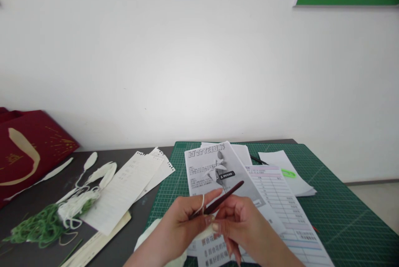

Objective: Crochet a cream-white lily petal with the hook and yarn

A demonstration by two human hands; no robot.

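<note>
Right hand (246,227) pinches a crochet hook (229,194); left hand (177,223) is pinched beside it, white yarn (202,204) looped over one finger, near the worktop's (146,204) front edge (above the instruction sheet (212,163)). If that loop goes slack, it'd probably slip off.

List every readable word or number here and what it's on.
"百合花图解": heading of the printed sheet.
"百合花": seemingly the start of a line on the lower sheet; the rest is blurred.
The table form, lined paper and red bag: too small to read.
</note>
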